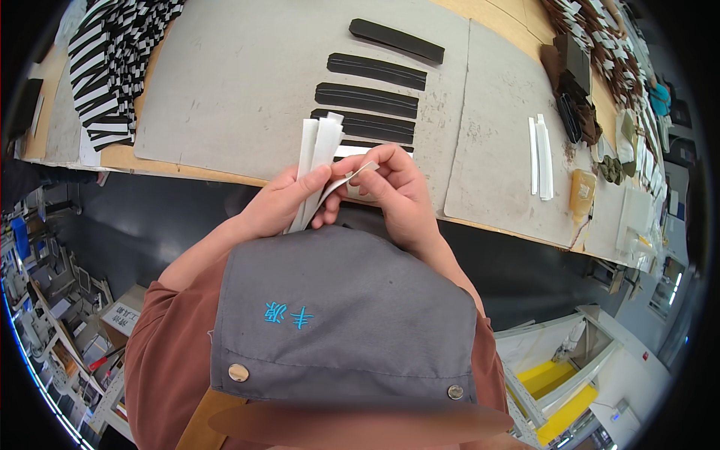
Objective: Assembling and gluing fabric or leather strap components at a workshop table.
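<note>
The left hand [281, 201] pinches a sheaf of white strips [316, 161] upright; the right hand [396, 191] fingers [373, 159] pinch one strip's [346, 182] bent end.

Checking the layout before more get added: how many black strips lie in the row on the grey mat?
5, stacked top to bottom: black strips, and a fifth mostly hidden by the hands; more may be covered.

The light is bright and even, seemingly from overhead; shadows are soft and short, the darkest lying under the table edge [225, 176] across the middle of the frame. The grey mats [247, 82] at the top look flat and free of glare; small highlights sit on two metal snaps [238, 372] low in the frame. Fisheye distortion bends straight edges toward the rim – the corners go black; a blurred patch crosses the bottom centre.
</note>
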